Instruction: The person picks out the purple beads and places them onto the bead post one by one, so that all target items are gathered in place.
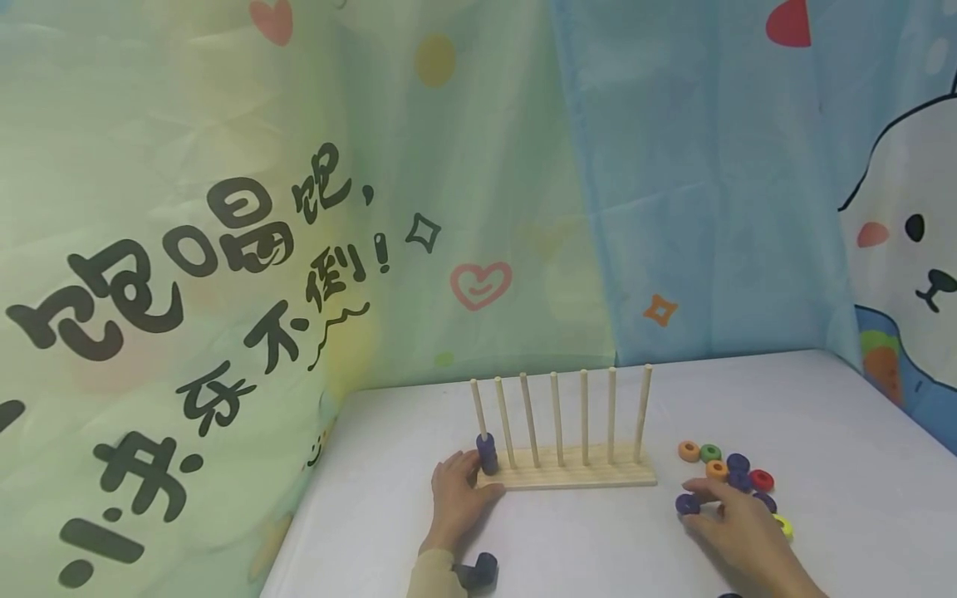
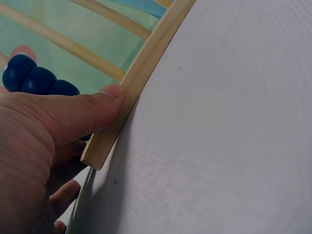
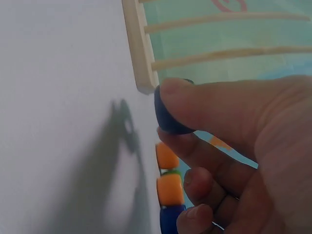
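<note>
A blue bead (image 1: 687, 504) is off to the right of the wooden rack, held above the white table (image 1: 583, 548). The right hand (image 1: 736, 527) pinches it between thumb and forefinger, the gap between those two only as wide as the bead; the right wrist view shows the other fingers curled loosely below.

Beyond that hand lies a loose group of beads: two orange, one green (image 1: 710, 453), one red (image 1: 762, 481), one yellow (image 1: 782, 525) partly behind the hand, and several blue.

The wooden rack (image 1: 571, 478) stands upright on the table, its seven pegs in a row. A stack of blue beads (image 1: 487, 454) sits at the foot of the leftmost peg.

The left hand (image 1: 458, 494) grips the rack's left end, thumb pressed on the front edge of the base and the forefinger round by the stack; the exact contact of the fingers behind is hidden. The lower fingers show bent beneath the thumb in the left wrist view.

Behind the table hangs a printed curtain (image 1: 478, 124).
</note>
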A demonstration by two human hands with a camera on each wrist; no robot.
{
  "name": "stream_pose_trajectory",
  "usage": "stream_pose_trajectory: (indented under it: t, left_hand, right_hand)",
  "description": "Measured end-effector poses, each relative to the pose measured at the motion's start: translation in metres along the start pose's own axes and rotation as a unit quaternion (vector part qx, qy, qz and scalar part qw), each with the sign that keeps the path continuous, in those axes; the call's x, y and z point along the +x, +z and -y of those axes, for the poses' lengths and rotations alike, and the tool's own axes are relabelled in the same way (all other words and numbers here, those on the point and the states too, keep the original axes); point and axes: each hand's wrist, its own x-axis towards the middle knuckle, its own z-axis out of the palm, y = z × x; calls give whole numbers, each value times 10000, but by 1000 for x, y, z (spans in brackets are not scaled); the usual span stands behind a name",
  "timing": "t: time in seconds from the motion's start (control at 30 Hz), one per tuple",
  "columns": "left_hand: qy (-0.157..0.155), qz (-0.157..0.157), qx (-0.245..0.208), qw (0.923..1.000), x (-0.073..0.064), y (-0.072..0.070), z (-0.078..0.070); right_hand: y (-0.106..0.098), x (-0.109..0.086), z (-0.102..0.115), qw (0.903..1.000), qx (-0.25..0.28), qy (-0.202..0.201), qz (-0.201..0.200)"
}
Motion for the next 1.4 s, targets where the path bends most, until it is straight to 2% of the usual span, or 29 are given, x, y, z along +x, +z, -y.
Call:
stream_pose_trajectory:
  t: [0.2, 0.47, 0.73, 0.93, 1.2, 1.4]
  left_hand:
    - [-28, -14, -8, 10000, 0, -1, -1]
    - [-67, -14, -33, 10000, 0, 0, 0]
    - [-70, -5, -65, 10000, 1, 1, -1]
    - [-33, -32, -54, 10000, 1, -1, -2]
    - [-34, -29, -50, 10000, 1, -1, -3]
    - [28, -82, -50, 9999, 0, -1, -3]
  right_hand:
    - [12, 1, 4, 9995, 43, -229, -228]
    - [26, -4, 9, 9951, 468, -602, -623]
    - [36, -4, 19, 9951, 805, -451, -341]
    - [42, -6, 31, 9901, 1294, -390, -382]
    - [52, -6, 39, 9872, 1539, -227, -356]
    - [55, -4, 42, 9848, 1657, -328, -413]
